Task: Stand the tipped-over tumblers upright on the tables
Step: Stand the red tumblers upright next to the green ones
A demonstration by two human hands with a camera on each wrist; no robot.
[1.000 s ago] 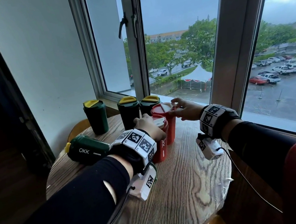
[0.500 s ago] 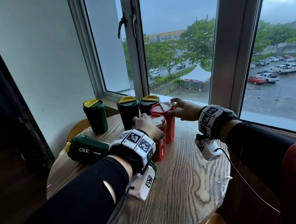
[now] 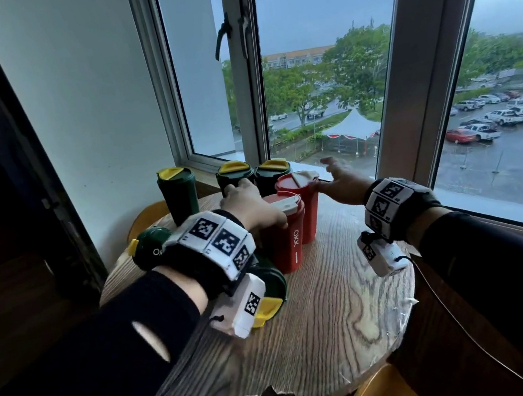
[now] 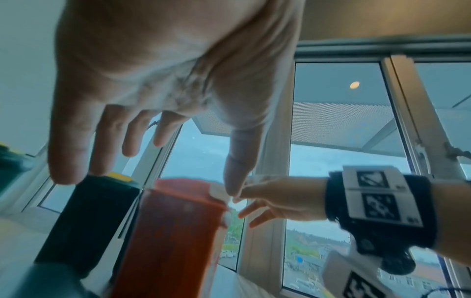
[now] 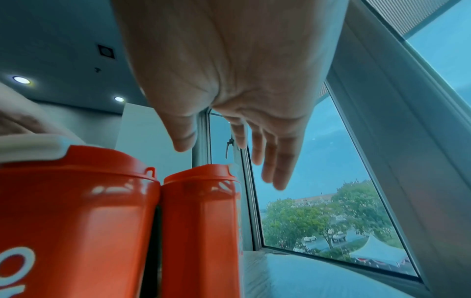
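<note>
Change: my right hand point(image 3: 339, 181) just let go of the back red plastic tumbler point(image 3: 302, 207), fingers spread | my left hand point(image 3: 251, 207) flat, holding nothing | both red tumblers upright on round wooden surface point(image 3: 338, 315) | two green tumblers lie tipped.

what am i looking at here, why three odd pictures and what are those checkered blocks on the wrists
No machine: a person works with bare hands, wearing marker bands and small cameras. The wide picture comes from a head camera; the other two look along each palm from the wrists. On the round wooden table stand two red tumblers and three green tumblers, while two more green ones lie tipped over. The left hand hovers open over the near red tumbler; the right hand, fingers spread, is beside the far one. Neither holds anything.
</note>
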